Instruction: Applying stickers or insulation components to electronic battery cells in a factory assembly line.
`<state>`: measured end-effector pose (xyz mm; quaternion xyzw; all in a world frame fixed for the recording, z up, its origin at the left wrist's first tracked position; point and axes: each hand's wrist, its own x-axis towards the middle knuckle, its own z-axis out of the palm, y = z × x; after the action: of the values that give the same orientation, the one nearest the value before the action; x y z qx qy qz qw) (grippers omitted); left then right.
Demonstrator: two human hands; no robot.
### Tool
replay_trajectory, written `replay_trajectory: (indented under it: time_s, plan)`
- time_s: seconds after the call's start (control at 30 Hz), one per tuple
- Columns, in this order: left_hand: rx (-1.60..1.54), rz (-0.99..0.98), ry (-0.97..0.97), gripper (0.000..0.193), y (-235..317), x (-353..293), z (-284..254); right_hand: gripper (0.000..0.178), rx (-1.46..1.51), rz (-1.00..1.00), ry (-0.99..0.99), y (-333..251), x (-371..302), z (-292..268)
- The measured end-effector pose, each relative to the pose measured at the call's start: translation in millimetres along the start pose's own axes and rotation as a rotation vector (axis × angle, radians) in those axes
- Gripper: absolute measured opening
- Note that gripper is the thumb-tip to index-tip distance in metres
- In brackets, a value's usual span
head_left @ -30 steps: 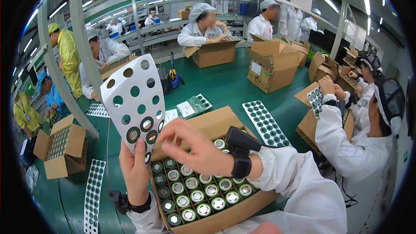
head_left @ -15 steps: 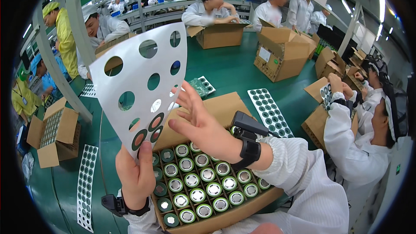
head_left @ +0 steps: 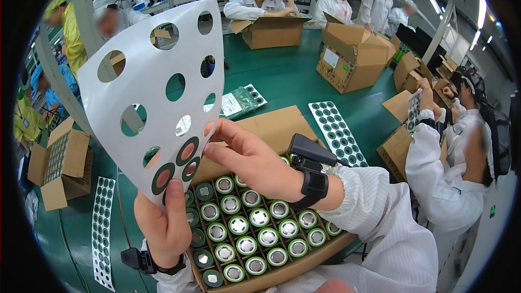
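A curled white sticker sheet (head_left: 144,73) stands up in front of me, mostly round holes, with several dark green ring stickers left at its lower end. My left hand (head_left: 165,225) grips the bottom corner, thumb over the front. At the sheet's right edge, beside the rings, the thumb and forefinger of my right hand (head_left: 247,157) are pinched together on it. Below both hands sits an open cardboard box (head_left: 277,125) with a divider grid full of upright green cylindrical battery cells (head_left: 259,217). Cells in its left column carry dark green rings on top; the others in view show bare metal ends.
Ring sticker sheets lie on the green table, one at the left (head_left: 103,228) and one at the right (head_left: 337,134). Behind my sheet is a green plastic-wrapped packet (head_left: 239,102). Cardboard boxes (head_left: 353,62) stand around, and a co-worker (head_left: 450,157) sits close at my right.
My right hand has come in to the sheet's right edge, its spread fingers now closed in a pinch. The sheet and my left hand have shifted slightly left, and the sheet curls more.
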<state>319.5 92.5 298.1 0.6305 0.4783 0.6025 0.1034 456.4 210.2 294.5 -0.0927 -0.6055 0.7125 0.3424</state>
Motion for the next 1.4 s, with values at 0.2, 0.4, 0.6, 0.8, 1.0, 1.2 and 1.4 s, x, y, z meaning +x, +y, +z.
replay_trajectory:
  time_s: [0.2, 0.4, 0.6, 0.8, 1.0, 1.2, 1.4]
  plan:
    - [-0.118, -0.031, 0.094, 0.027, 2.5, 0.4, 4.6, 0.025, -0.027, 0.087, 0.030, -4.1, -0.9, 0.7]
    - [-0.068, -0.043, 0.144, 0.027, 7.0, 1.6, 5.7, 0.025, -0.002, 0.068, 0.021, -4.8, -1.0, 0.3]
    - [0.027, -0.111, -0.022, 0.021, 7.5, 1.0, -2.2, 0.024, -0.019, 0.007, 0.087, -6.0, -0.5, 0.3]
    - [0.059, -0.041, 0.061, 0.027, 5.8, 4.1, 2.5, 0.021, 0.010, -0.037, 0.069, -6.6, -1.2, 0.4]
    - [0.140, -0.022, -0.065, 0.018, 6.2, 4.0, -3.0, 0.022, -0.025, -0.027, 0.086, -4.8, -1.1, -1.5]
    - [0.162, -0.006, -0.064, 0.017, 6.0, 4.6, -1.9, 0.023, -0.014, -0.013, 0.090, -9.1, -2.0, 1.2]
    - [0.169, 0.005, -0.075, 0.017, 6.3, 4.6, -2.3, 0.022, -0.033, -0.010, 0.089, -8.9, -2.7, -0.3]
